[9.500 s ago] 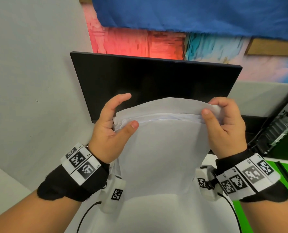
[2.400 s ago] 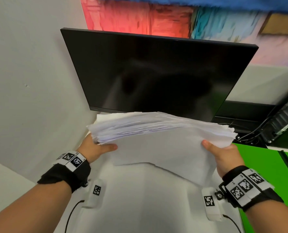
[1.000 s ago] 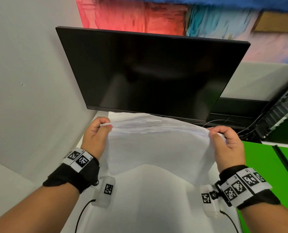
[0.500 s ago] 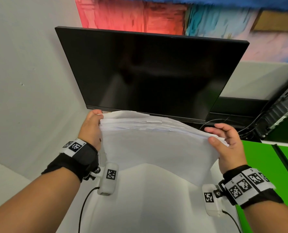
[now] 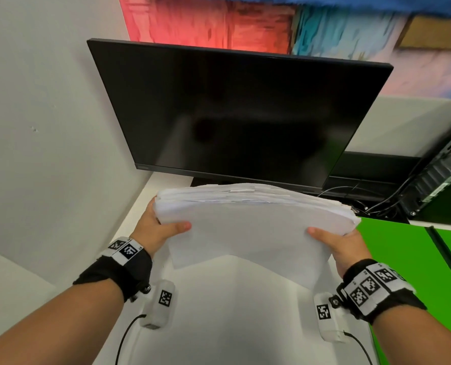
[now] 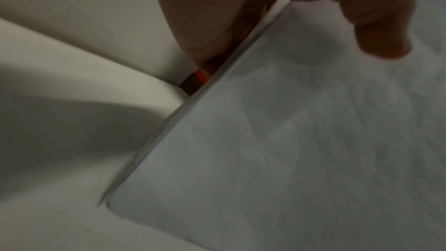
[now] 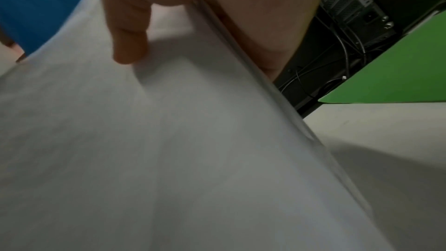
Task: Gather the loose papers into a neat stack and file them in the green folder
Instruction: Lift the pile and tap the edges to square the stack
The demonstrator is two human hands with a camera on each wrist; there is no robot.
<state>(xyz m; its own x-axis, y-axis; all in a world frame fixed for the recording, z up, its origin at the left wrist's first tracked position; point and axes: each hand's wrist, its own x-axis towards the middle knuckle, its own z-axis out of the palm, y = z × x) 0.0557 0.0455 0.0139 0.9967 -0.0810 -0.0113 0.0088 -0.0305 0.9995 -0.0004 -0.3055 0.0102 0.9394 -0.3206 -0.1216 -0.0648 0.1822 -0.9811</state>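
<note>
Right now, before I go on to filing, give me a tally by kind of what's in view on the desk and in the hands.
Paper stack, gripped at its sides by left hand and right hand: 1
Green folder: 1
Black monitor: 1
Computer case: 1
Total: 4 things; the sheets are too many to count.

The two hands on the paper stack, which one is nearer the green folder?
The right hand, holding the paper stack's right edge beside the green folder; the left hand holds the opposite edge, by the wall.
</note>
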